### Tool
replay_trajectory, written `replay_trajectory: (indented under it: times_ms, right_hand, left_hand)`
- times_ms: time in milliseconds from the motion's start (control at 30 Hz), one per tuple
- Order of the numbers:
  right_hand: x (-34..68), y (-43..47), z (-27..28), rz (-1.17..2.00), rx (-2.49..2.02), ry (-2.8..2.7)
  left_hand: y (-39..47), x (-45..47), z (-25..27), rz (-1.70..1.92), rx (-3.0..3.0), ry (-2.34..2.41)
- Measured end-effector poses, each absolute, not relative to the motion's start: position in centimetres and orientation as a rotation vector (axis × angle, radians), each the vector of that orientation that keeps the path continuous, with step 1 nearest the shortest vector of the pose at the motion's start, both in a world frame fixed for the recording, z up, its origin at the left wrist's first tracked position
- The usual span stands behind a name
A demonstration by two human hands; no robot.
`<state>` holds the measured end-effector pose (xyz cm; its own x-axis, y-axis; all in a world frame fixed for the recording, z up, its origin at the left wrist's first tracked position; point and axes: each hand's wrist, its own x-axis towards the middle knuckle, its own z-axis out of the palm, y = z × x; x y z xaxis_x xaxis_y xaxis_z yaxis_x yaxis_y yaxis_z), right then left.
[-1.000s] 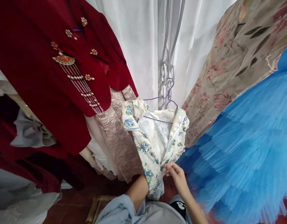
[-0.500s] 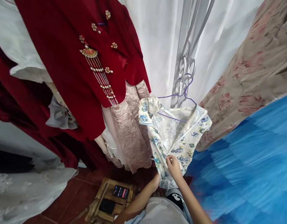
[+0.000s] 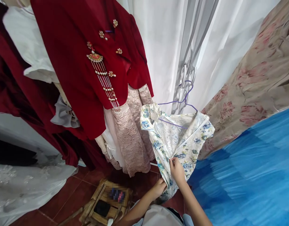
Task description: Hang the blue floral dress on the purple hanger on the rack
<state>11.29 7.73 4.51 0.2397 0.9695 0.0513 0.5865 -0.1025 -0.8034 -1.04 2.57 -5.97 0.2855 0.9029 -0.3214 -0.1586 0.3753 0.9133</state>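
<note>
A white dress with blue and green flowers [image 3: 189, 149] hangs in front of me on a purple wire hanger [image 3: 188, 91]. Its V-shaped opening spreads apart at the top, with a pale zipper [image 3: 191, 135] along the right edge. At the bottom of that opening, my right hand [image 3: 177, 170] pinches the zipper; the pull itself is hidden by the fingers. Lower and to the left, my left hand [image 3: 160, 187] is closed on the dress's side fabric, fingers partly tucked behind the cloth.
A red jacket [image 3: 85, 72] with beaded brooches hangs at left, over a pink brocade skirt [image 3: 132, 138]. Below is a wooden stool [image 3: 121, 210] bearing a blurred phone and a black item [image 3: 102, 208]. Blue fabric [image 3: 250, 175] and a beige floral garment [image 3: 250, 84] hang at right.
My left hand has moved up and right from the dress's lower edge and now grips the side fabric. My right hand keeps its pinch at the opening's bottom. The view has shifted slightly.
</note>
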Motion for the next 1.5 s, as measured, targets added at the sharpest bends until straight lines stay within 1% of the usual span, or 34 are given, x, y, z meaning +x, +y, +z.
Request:
replay_trajectory:
  times_ms: [67,200,233,300,400,500,733,833,900,967,1067,1233,1300,1433,1500]
  right_hand:
    - [12.0,7.4,4.7,0.807,-1.697,-1.434]
    - [12.5,5.2,4.6,1.242,-1.444,-1.24]
    - [12.5,4.5,4.5,1.311,-1.407,-1.182]
    - [12.3,3.3,4.6,1.407,-1.355,-1.102]
    - [11.8,2.2,5.0,1.53,-1.304,-1.034]
    - [11.3,1.7,5.3,1.59,-1.286,-0.997]
    - [11.1,1.7,5.9,1.575,-1.297,-0.803]
    - [11.2,2.2,6.7,1.537,-1.293,-0.728]
    - [11.4,2.9,7.9,1.507,-1.284,-0.71]
    - [11.7,4.1,9.9,1.462,-1.269,-0.731]
    - [11.6,6.8,14.3,1.375,-1.204,-0.796]
    - [9.9,12.2,23.1,1.204,-0.985,-0.759]
    - [9.3,13.9,26.1,1.129,-0.906,-0.742]
    - [8.6,15.9,30.1,1.001,-0.81,-0.74]
    - [8.7,16.7,31.5,0.949,-0.791,-0.723]
  left_hand:
    - [2.6,-1.3,-5.0,0.969,0.89,1.087]
    - [2.2,-3.0,-2.7,1.482,0.804,1.529]
    - [1.9,-3.2,-2.1,1.55,0.839,1.606]
    - [1.2,-3.0,-0.9,1.521,1.055,1.596]
    - [0.5,-1.3,0.4,1.309,1.393,1.384]
    - [0.9,0.3,0.8,1.201,1.443,1.32]
    - [1.3,0.8,0.7,1.111,1.53,1.373]
    - [1.3,0.7,1.7,1.048,1.606,1.337]
    - [1.6,0.5,2.8,0.936,1.7,1.334]
    - [2.0,0.1,4.0,0.778,1.806,1.355]
    - [2.7,-0.7,5.7,0.535,1.943,1.439]
    - [3.2,-1.2,7.8,0.368,2.074,1.487]
    - [3.5,-0.9,9.0,0.245,2.14,1.482]
    - [4.2,0.5,11.8,-0.184,2.286,1.419]
    - [4.2,1.1,12.3,-0.3,2.322,1.376]
